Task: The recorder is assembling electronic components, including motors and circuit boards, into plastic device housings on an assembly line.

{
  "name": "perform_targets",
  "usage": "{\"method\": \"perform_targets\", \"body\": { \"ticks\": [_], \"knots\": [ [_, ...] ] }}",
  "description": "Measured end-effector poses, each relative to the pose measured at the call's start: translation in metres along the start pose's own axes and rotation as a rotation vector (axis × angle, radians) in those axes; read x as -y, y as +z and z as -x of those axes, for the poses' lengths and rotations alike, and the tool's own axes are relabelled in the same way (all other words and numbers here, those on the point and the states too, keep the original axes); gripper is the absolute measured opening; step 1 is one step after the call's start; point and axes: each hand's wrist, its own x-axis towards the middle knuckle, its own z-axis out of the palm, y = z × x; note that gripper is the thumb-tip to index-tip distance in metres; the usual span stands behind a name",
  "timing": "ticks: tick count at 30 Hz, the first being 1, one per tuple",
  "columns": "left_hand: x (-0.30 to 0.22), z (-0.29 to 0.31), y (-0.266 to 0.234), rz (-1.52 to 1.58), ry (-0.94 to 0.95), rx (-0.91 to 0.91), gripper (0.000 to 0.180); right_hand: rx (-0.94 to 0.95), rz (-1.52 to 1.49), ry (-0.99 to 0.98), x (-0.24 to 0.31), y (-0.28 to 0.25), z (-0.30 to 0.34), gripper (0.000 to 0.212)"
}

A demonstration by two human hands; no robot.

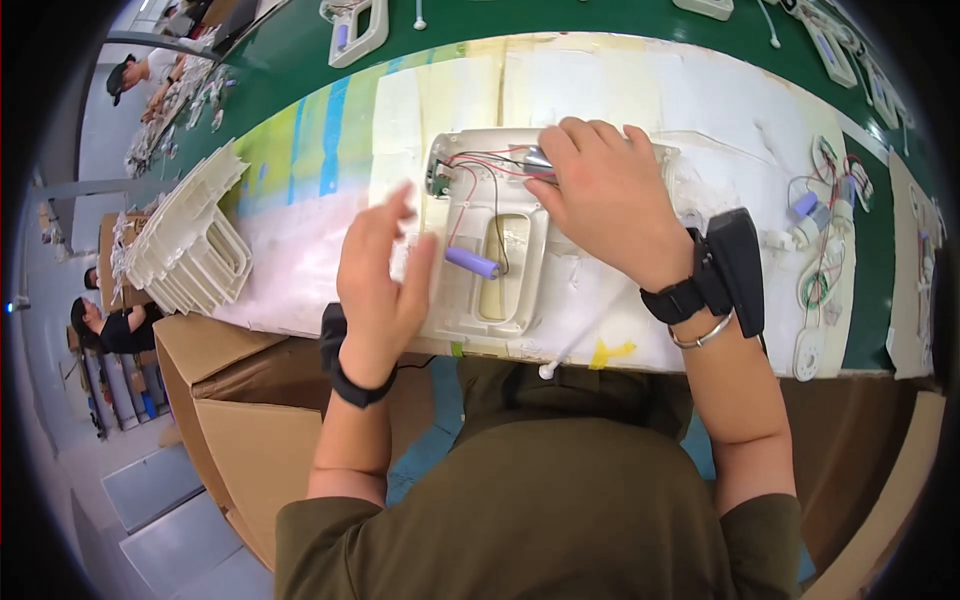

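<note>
A white plastic housing half (530, 290) with a looped handle lies on the covered worktop in front of me. Inside it are a small green circuit board (442, 184), red and black wires, and a purple cylindrical battery cell (472, 263) resting across the handle's edge. My right hand (605, 190) is closed over the housing's far right part, its fingers curled round a silver motor-like cylinder (538, 162); the fingertips are partly hidden. To the left of the housing, my left hand (385, 270) hovers with thumb and fingers apart, slightly blurred, holding nothing.
Stacked white housing halves (195, 240) stand at the left edge, above an open cardboard box (255, 440). At right lie wired parts with a purple cell (803, 205). A white cable with a round tip (548, 370) hangs over the front edge. Further housings (355, 30) sit on the green bench.
</note>
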Motion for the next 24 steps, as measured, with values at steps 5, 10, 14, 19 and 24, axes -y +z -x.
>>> {"method": "perform_targets", "body": {
  "ticks": [5,10,14,19,24],
  "knots": [
    [-0.031,0.008,0.004,-0.193,0.032,0.420,0.038,-0.073,-0.002,-0.046,0.004,-0.016,-0.003,0.033],
    [-0.017,0.006,0.001,-0.009,0.039,0.203,0.033,-0.101,-0.297,-0.268,0.023,-0.041,-0.007,0.042],
    [-0.012,0.004,0.000,0.374,-0.045,0.143,0.034,0.044,-0.398,-0.271,0.043,-0.029,-0.011,0.037],
    [-0.016,0.005,0.005,0.663,-0.415,0.020,0.031,0.097,-0.201,-0.328,0.039,-0.003,-0.029,0.025],
    [-0.011,0.013,-0.001,0.496,-0.428,0.170,0.031,0.221,-0.107,-0.454,0.030,-0.004,-0.039,0.010]
  ]
}}
